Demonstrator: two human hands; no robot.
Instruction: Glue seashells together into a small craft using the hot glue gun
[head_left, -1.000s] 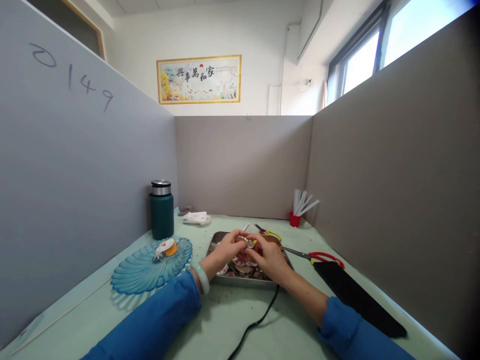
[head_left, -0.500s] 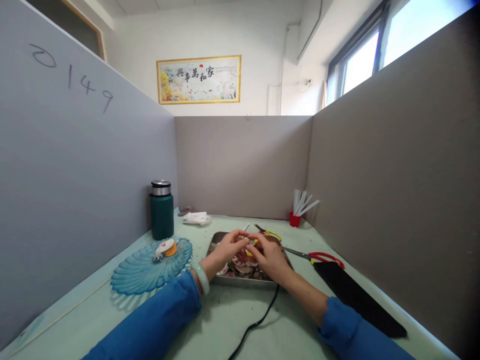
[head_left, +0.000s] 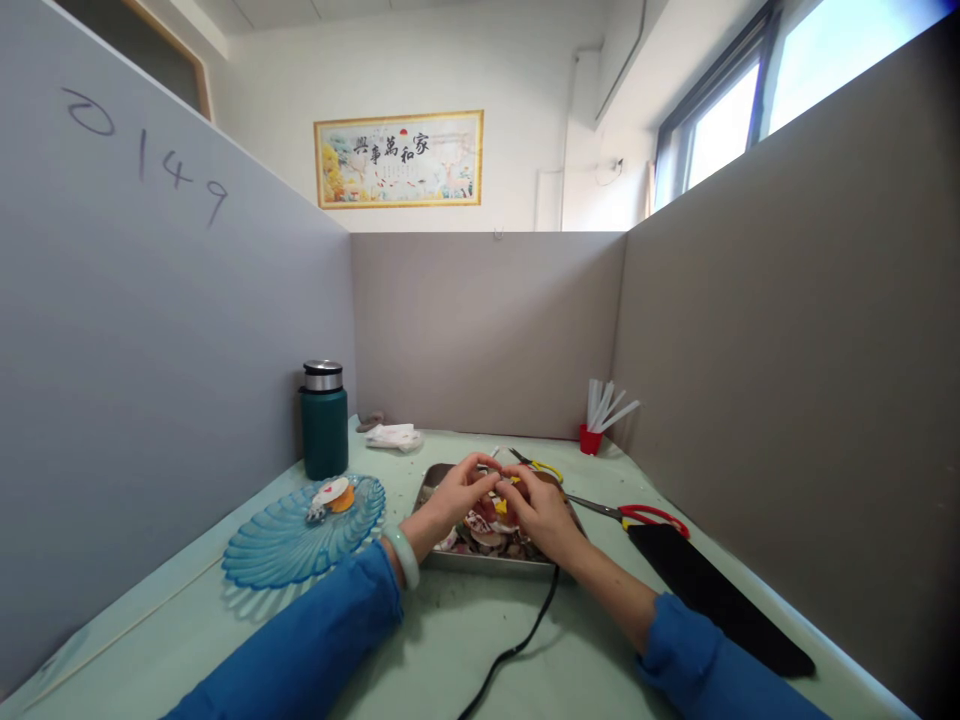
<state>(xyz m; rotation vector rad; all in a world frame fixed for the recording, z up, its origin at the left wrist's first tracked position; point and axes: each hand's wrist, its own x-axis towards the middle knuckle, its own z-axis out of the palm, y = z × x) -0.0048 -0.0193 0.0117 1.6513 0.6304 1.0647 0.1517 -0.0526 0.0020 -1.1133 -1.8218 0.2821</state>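
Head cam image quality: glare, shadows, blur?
All in the head view: window blown out, upper right; right partition darkens toward the frame edge; soft shadow beneath the blue plate; detail between left hand and right hand too small to make out.

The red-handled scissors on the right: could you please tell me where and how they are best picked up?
Probably by the red handles, coming from the right: the loops lie on that side, while the blades point left, toward the metal tray.
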